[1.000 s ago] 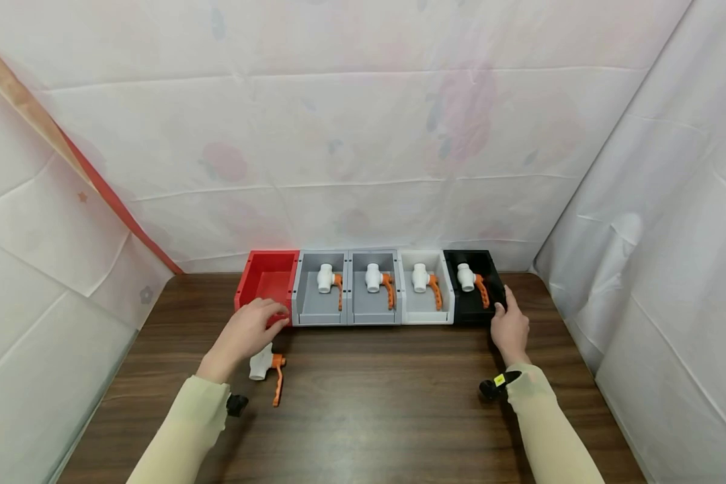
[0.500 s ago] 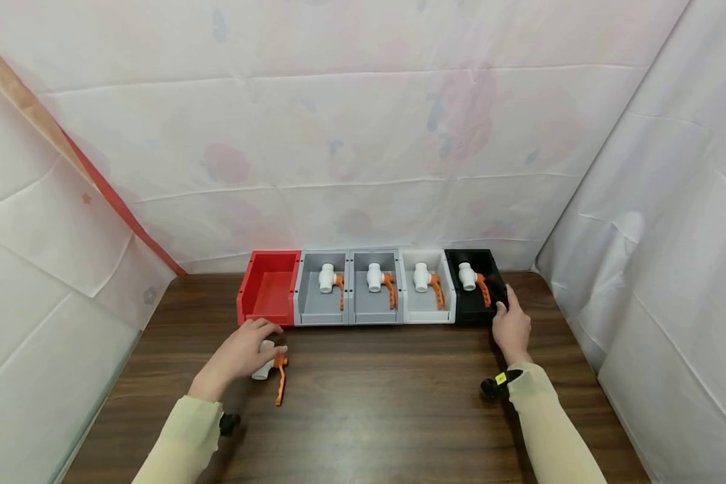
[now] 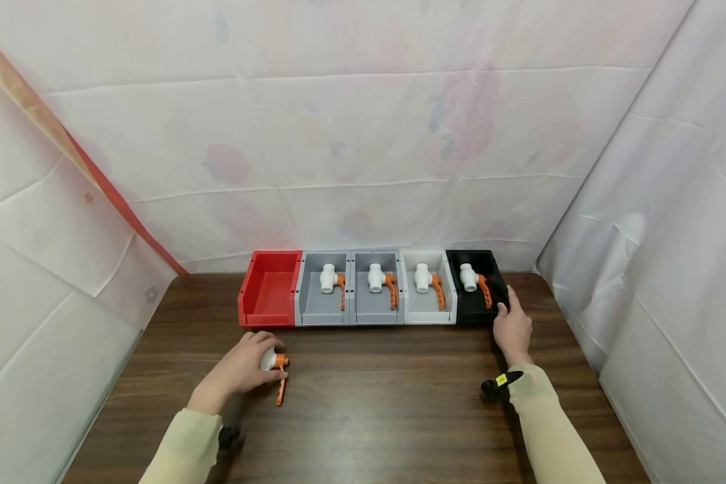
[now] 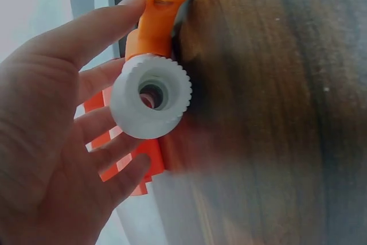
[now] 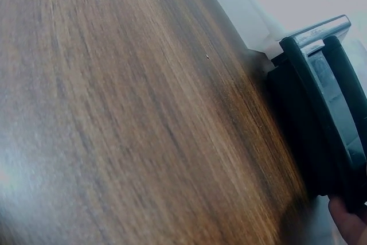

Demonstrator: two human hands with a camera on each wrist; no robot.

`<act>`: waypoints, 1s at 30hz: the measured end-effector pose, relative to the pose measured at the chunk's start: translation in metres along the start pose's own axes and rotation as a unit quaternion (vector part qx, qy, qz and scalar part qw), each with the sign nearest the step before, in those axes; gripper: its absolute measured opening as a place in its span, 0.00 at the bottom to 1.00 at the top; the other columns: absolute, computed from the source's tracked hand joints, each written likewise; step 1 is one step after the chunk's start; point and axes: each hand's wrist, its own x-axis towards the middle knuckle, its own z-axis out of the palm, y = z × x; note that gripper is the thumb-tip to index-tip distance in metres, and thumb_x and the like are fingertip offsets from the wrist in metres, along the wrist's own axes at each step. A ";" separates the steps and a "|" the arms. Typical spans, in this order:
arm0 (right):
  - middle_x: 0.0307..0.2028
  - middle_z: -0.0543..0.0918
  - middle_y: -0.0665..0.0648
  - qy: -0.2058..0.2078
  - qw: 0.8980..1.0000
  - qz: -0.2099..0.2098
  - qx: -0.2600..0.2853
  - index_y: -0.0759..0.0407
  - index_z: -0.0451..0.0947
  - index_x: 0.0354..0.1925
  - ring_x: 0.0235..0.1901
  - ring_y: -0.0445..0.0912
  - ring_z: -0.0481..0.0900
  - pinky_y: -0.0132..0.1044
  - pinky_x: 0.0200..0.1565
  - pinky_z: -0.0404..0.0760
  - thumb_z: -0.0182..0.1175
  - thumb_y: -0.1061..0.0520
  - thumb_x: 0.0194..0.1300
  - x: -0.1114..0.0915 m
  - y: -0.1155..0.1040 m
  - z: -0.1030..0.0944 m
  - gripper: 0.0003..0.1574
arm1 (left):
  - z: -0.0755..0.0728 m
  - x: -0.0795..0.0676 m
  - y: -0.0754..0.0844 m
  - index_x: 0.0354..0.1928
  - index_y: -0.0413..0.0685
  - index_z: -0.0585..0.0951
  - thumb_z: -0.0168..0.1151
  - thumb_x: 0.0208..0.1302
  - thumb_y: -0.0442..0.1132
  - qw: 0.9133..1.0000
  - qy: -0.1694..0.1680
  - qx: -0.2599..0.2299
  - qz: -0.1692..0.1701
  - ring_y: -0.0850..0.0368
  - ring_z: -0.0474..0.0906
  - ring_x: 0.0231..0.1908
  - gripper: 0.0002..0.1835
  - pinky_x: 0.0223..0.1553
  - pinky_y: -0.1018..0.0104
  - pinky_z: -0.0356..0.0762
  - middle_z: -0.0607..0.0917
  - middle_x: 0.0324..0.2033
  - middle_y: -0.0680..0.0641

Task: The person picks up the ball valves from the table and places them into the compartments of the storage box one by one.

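My left hand (image 3: 237,366) is around a white ball valve (image 3: 269,359) with an orange lever, which lies on the table in front of the red bin. In the left wrist view the thumb touches the orange lever (image 4: 156,24). The other fingers curve behind the round white body (image 4: 132,104), partly hidden by it. My right hand (image 3: 511,333) holds the near right corner of the black bin (image 3: 468,314), with the thumb at its front and the index finger along its side. In the right wrist view only a fingertip (image 5: 347,222) shows at the black bin.
The bins stand in a row near the back wall: red (image 3: 270,289), two grey (image 3: 310,310) (image 3: 363,312), white (image 3: 420,316) and black. Each except the red one holds a similar valve with its lever pointing right. Curtains enclose the brown table (image 3: 387,396).
My left hand has moved from the red bin's front edge back down to the valve and now closes around it. The valve has stayed in place. My right hand keeps its hold on the black bin.
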 end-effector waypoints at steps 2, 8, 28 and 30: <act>0.62 0.72 0.74 -0.001 1.000 -0.001 -0.002 0.49 0.57 0.77 0.51 0.75 0.74 0.67 0.53 0.70 0.47 0.55 0.78 0.000 0.000 0.000 0.33 | 0.002 -0.001 -0.002 0.56 0.54 0.81 0.78 0.45 0.60 1.000 -0.003 -0.001 0.002 0.47 0.67 0.54 0.36 0.47 0.49 0.79 0.77 0.56 0.47; 0.62 0.72 0.74 -0.009 1.000 0.007 -0.002 0.49 0.57 0.77 0.52 0.75 0.74 0.67 0.54 0.70 0.48 0.55 0.78 0.000 0.000 0.003 0.33 | 0.004 -0.006 -0.007 0.55 0.54 0.82 0.76 0.49 0.58 1.000 0.007 0.007 0.010 0.48 0.68 0.52 0.32 0.43 0.54 0.78 0.76 0.56 0.47; 0.62 0.72 0.73 -0.006 1.000 0.008 0.001 0.50 0.58 0.77 0.52 0.75 0.73 0.67 0.53 0.69 0.48 0.56 0.78 0.002 0.001 0.001 0.33 | 0.004 -0.008 -0.014 0.54 0.51 0.83 0.83 0.42 0.43 0.998 0.008 0.028 0.063 0.42 0.69 0.57 0.33 0.49 0.46 0.79 0.74 0.60 0.41; 0.63 0.72 0.73 -0.004 1.000 0.005 0.003 0.50 0.58 0.77 0.52 0.74 0.73 0.67 0.54 0.69 0.48 0.56 0.78 0.002 0.002 0.002 0.33 | 0.004 -0.007 -0.014 0.54 0.51 0.83 0.83 0.42 0.44 0.998 0.008 0.027 0.057 0.43 0.69 0.56 0.32 0.48 0.47 0.80 0.74 0.60 0.42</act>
